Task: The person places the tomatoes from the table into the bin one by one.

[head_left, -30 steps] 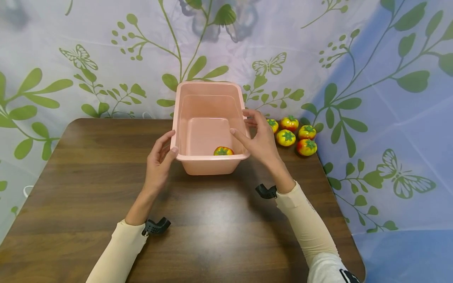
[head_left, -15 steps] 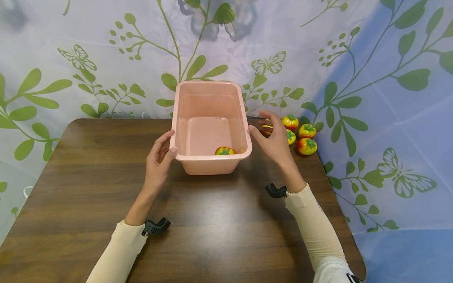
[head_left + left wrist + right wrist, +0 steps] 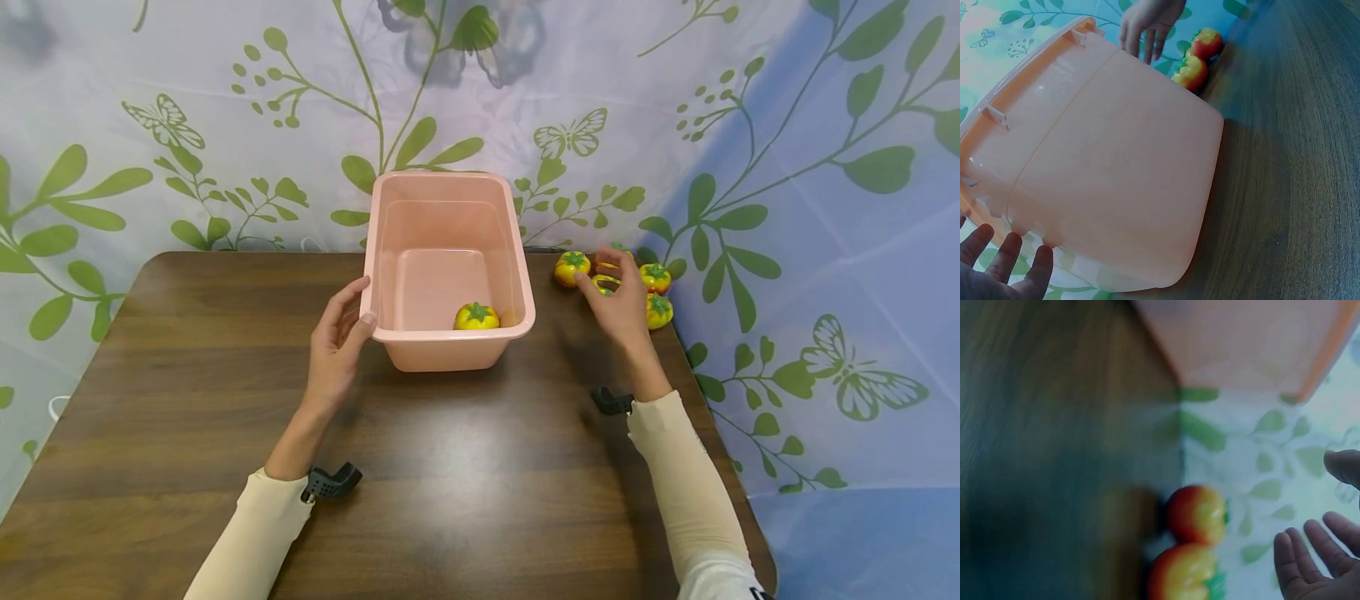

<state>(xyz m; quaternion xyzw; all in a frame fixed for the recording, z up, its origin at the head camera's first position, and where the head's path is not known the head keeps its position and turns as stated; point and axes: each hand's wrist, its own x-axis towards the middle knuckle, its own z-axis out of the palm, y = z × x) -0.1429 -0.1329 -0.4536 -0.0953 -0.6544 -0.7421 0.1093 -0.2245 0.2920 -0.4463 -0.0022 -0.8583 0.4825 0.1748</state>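
From where I'm standing: nearest are two forearms in cream sleeves [image 3: 247, 533], a black wrist camera [image 3: 332, 482] strapped to each. Left hand [image 3: 336, 342] is at the left side of a pink tub [image 3: 442, 337], thumb on the rim by its near left corner, fingers extended and spread along the outside wall. Inside the tub, one yellow-red tomato [image 3: 476, 317], green top up, sits behind the near wall, right of middle, well apart from the left hand. Right hand [image 3: 621, 304] is over at the table's far right corner, thumb and fingers apart, in front of a cluster of five more tomatoes [image 3: 572, 269]. Leftmost one sits just beside the thumb tip; two are partly hidden by the hand, two stand along the right edge. Right wrist view is blurry, but fingertips look clear of the two tomatoes in shot. Tub stands by the far edge, left of the cluster. Table [image 3: 450, 467] is dark brown wood grain, rounded far left corner, light glare mid-surface. Behind the far edge hangs a pale backdrop [image 3: 300, 125] with green leaf and butterfly print, bluer along the right edge.
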